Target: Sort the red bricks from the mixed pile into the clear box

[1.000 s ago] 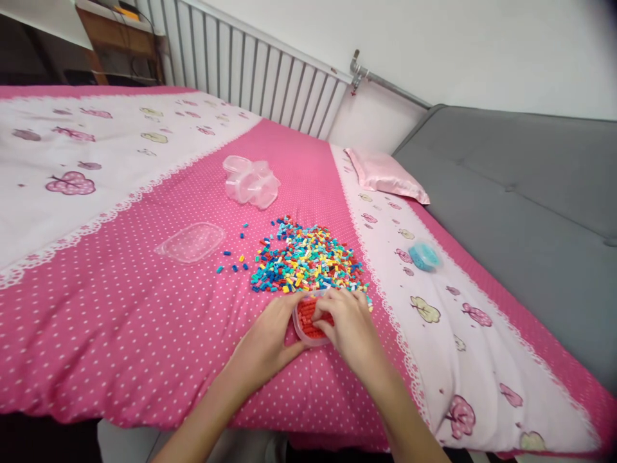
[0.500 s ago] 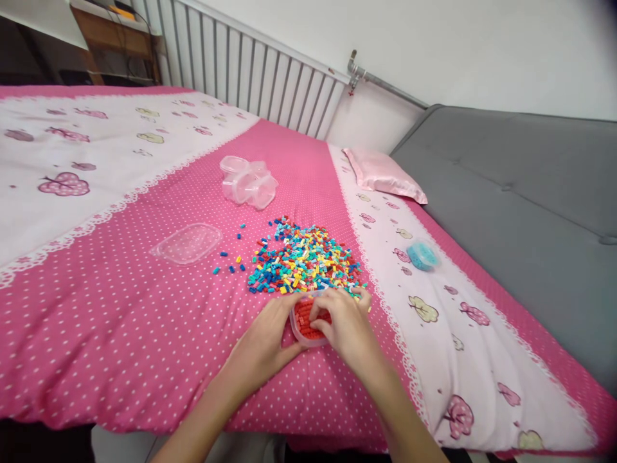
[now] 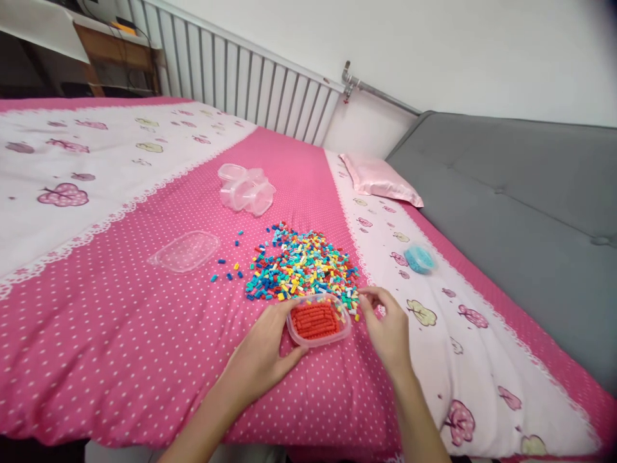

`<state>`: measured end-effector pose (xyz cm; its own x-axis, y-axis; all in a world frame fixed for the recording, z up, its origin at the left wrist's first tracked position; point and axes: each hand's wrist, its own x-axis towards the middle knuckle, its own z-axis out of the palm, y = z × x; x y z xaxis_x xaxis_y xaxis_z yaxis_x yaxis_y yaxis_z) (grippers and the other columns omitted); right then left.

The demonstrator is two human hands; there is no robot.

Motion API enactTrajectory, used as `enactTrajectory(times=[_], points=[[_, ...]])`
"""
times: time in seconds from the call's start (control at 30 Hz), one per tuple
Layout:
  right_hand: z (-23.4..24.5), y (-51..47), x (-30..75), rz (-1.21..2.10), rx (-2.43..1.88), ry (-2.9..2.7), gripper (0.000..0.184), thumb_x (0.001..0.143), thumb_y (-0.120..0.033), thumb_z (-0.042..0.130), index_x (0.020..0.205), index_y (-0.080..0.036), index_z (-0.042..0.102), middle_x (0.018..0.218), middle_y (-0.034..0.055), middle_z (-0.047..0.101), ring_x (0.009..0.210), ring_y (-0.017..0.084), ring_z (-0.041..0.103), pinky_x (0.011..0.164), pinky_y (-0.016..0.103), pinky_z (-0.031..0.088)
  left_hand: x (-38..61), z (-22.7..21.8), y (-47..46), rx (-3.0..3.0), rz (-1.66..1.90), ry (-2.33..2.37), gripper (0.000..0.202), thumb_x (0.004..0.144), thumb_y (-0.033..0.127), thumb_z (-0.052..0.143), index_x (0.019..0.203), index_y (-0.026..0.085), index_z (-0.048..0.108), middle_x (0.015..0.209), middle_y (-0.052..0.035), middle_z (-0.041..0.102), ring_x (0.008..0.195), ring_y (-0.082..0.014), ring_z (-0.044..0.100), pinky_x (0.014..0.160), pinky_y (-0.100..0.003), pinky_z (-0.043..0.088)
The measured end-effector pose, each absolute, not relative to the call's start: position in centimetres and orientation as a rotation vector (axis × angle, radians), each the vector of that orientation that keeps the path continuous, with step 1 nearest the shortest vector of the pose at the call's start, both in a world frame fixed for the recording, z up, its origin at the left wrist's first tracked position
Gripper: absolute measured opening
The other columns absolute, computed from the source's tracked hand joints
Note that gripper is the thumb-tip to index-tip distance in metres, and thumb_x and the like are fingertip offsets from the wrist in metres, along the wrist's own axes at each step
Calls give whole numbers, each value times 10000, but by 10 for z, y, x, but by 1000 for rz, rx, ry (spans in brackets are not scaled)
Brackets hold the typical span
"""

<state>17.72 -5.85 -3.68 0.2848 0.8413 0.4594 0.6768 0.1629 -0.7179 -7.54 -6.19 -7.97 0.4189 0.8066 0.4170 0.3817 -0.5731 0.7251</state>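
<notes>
A clear plastic container (image 3: 343, 334) holds red toy bricks (image 3: 314, 321) laid in neat rows. My left hand (image 3: 264, 341) grips its left side, with the thumb along the near edge. My right hand (image 3: 389, 326) is to the right of the container and apart from it. Its thumb and forefinger are drawn together at the right edge of a pile of mixed toy bricks (image 3: 308, 263); whatever is between them is too small to make out. The pile lies just beyond the container, in blue, teal, yellow, red and white.
A clear lid (image 3: 187, 251) lies left of the pile on the pink dotted bedspread (image 3: 159, 334). Farther back are several stacked clear containers (image 3: 247, 190). A container of light-blue bricks (image 3: 420, 258) stands at the right, below a pink pillow (image 3: 380, 177) and a grey headboard (image 3: 520, 180).
My right hand has come out of the container and moved right to the pile's edge. The red rows now show fully. My left hand still holds the container.
</notes>
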Motion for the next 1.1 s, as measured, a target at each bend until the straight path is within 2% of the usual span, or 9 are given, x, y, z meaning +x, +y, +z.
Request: enactTrajectory(times=[0.17,0.27,0.4,0.63,1.1], points=[[-86,-79,177,141,-1532,-1353,295,974,-421,543,1025,-185,710,1005,91,706,961,263,645,884,424,480,-76,-79,-63,2149,1063,1021,622,923,233,661,1479,278,385,1430,-102,598,1305,-299,602,1098,-488,515],[-81,-89,165,31,-1476,-1404,310,1013,-415,499,1070,-208,723,1080,94,629,1071,271,599,959,456,455,-76,-76,-63,2162,1057,1010,618,915,213,655,1470,285,394,1415,-93,607,1293,-291,607,1090,-469,521],[-56,-96,145,-105,-1604,-1582,368,1048,-404,442,999,-261,777,1225,107,571,1210,313,506,1037,539,371,-75,-75,-60,2191,1072,1000,613,920,207,643,1471,282,385,1405,-97,604,1283,-288,611,1095,-464,517],[-54,-95,128,-317,-1822,-1667,416,1068,-383,418,977,-264,805,1296,133,595,1217,362,484,999,603,345,-75,-75,-60,2213,1053,991,616,928,222,639,1481,278,373,1416,-98,595,1289,-286,609,1098,-470,517],[-54,-99,127,-376,-1828,-1678,419,1080,-373,397,1058,-263,801,1232,128,629,1176,340,504,992,568,331,-75,-78,-61,2197,1028,997,626,932,215,635,1487,280,354,1443,-110,572,1324,-290,579,1112,-496,503]])
